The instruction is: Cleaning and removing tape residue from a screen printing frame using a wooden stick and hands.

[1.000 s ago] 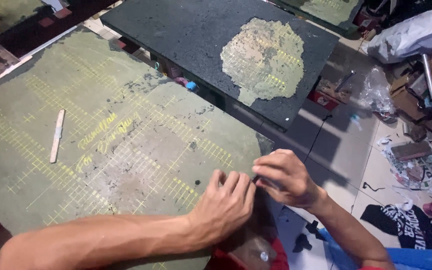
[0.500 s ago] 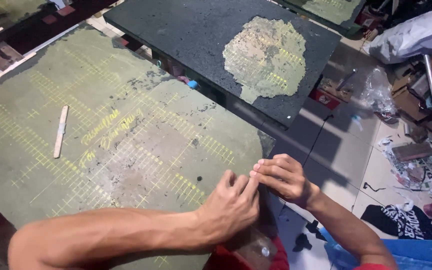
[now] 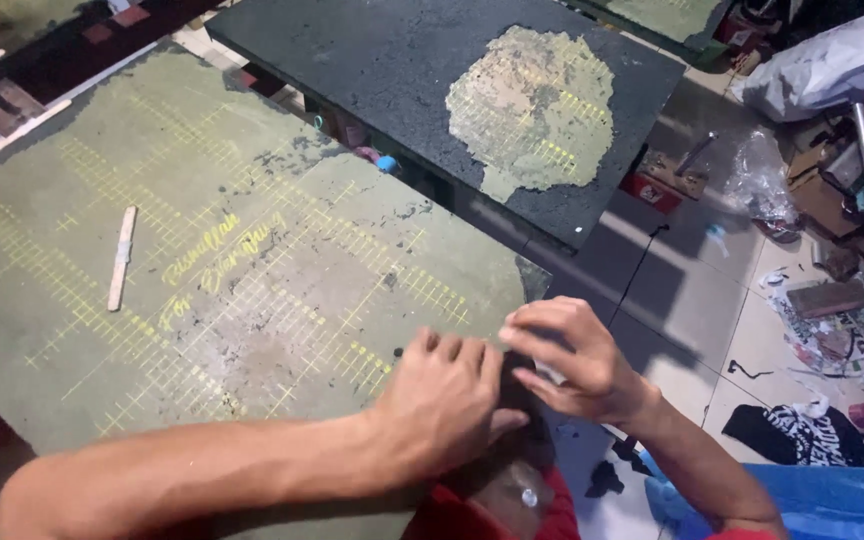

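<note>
1. My left hand (image 3: 442,400) and right hand (image 3: 577,360) pinch closed together at the green worktop (image 3: 252,290) near corner; held thing hidden, can't tell.
2. Looks thin, light, flimsy; grip its edge.

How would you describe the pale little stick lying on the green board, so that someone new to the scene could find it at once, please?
Start from the large olive-green board with the yellow grid, which fills the left of the view. Look near its left side, well away from both hands, beside the yellow handwriting. There lies the wooden stick, flat, slim and pale, and the only loose thing on that board.
</note>
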